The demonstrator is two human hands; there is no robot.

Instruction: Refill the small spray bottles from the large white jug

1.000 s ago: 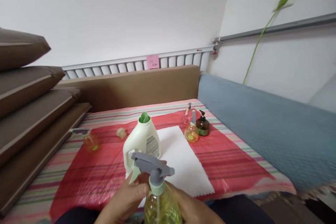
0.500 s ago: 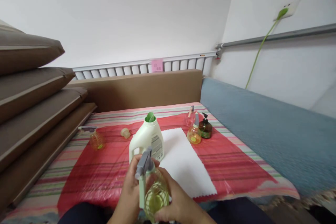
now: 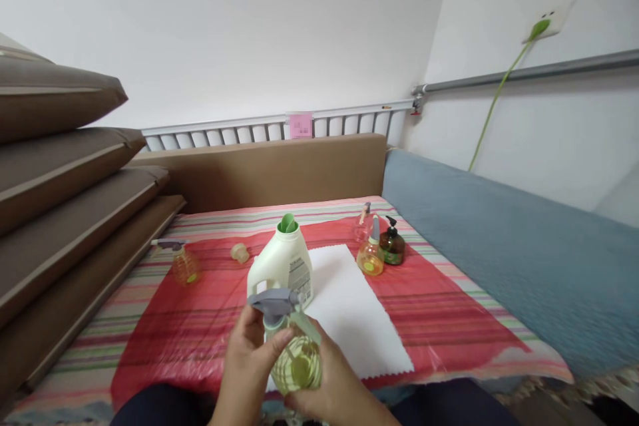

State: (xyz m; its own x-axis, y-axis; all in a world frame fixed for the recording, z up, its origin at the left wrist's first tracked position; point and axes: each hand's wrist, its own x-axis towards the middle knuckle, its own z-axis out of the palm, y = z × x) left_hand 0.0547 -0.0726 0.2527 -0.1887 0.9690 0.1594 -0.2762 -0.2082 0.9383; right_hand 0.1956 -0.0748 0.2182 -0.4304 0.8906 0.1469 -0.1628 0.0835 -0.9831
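Close in front of me is a pale yellow-green spray bottle (image 3: 295, 365) with a grey trigger head. My left hand (image 3: 254, 353) grips it around the neck, thumb across the front. My right hand (image 3: 334, 379) wraps its body from the right side. Just beyond stands a large pale green detergent jug (image 3: 280, 259), uncapped, its green spout showing at the top. A white sheet with scalloped edges (image 3: 354, 319) lies under and to the right of the jug. Left of the jug, a translucent cap (image 3: 240, 253) rests on the red plastic.
An orange spray bottle (image 3: 184, 266) stands at the left. At the right are an amber spray bottle (image 3: 370, 258), a pink spray bottle (image 3: 363, 226) and a dark brown pump bottle (image 3: 393, 245). Stacked brown cushions (image 3: 74, 193) rise at the left; a blue padded side (image 3: 479, 239) borders the right.
The spray bottle has turned in my hands, so its trigger head now points left with the trigger on the right. My left thumb has come across the neck. The other bottles have stayed put.
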